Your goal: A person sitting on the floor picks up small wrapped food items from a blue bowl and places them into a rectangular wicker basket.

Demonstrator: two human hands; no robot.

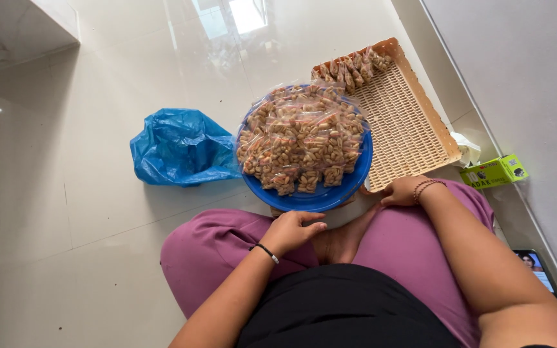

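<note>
I sit cross-legged on a pale tiled floor in purple trousers. A round blue tray (317, 198) in front of my knees is heaped with several small clear packets of peanuts (301, 136). My left hand (291, 230) rests on my left knee just below the tray's near rim, fingers loosely curled, holding nothing. My right hand (402, 191) lies on my right knee, touching the near corner of a woven rectangular basket (402, 122). A few more peanut packets (354, 67) lie at the basket's far end.
A crumpled blue plastic bag (180, 147) lies left of the tray. A small green box (494, 171) and white crumpled plastic (467, 149) sit by the wall on the right. A phone (537, 270) lies on the floor at my right.
</note>
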